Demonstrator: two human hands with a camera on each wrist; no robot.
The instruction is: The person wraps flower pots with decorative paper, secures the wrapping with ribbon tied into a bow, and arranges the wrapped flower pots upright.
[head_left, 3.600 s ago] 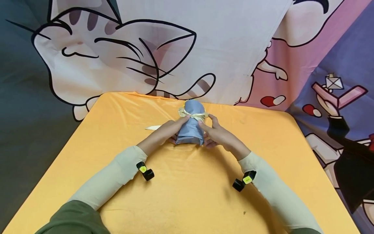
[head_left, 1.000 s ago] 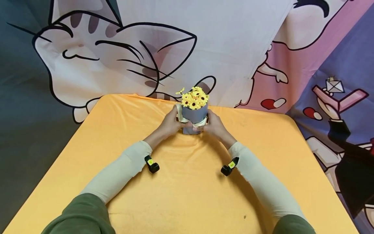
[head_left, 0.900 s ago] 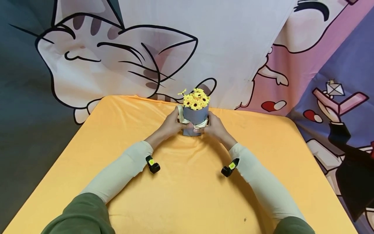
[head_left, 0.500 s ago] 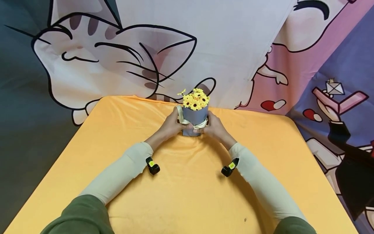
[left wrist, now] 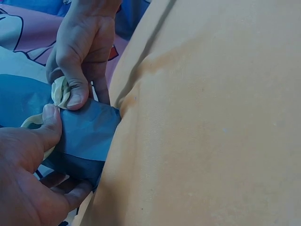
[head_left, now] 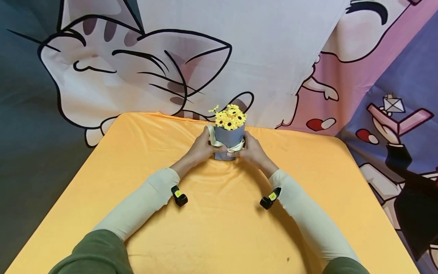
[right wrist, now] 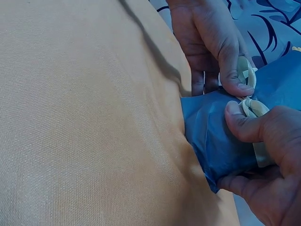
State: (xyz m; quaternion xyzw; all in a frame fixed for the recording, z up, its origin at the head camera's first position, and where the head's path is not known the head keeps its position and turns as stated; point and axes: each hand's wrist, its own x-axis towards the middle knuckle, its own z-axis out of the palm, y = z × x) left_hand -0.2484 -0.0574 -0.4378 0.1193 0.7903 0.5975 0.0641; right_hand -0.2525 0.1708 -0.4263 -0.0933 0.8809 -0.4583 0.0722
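A small bouquet of yellow daisy-like flowers [head_left: 230, 118] stands upright near the table's far edge in the head view. Blue-grey wrapping paper [head_left: 228, 136] surrounds it, and a cream ribbon [head_left: 236, 147] is tied about its middle. My left hand [head_left: 200, 146] grips the bouquet from the left, thumb over the front at the ribbon. From the right, my right hand [head_left: 253, 149] holds it the same way. Both wrist views show the thumbs almost meeting at the ribbon's knot [right wrist: 245, 100] on the wrapping [left wrist: 84, 132]. Fingers behind the bouquet are partly hidden.
An orange cloth [head_left: 219, 220] covers the table. Behind it hangs a backdrop [head_left: 273, 57] printed with a cartoon cat, and a purple-blue cloth [head_left: 386, 125] with a cartoon figure is on the right. Each sleeve carries a small black wrist camera [head_left: 179, 196].
Earlier the bouquet leaned with its wrapped side showing and its flowers mostly hidden. Both hands have since turned it upright, flowers up. Over the last second it has barely moved.
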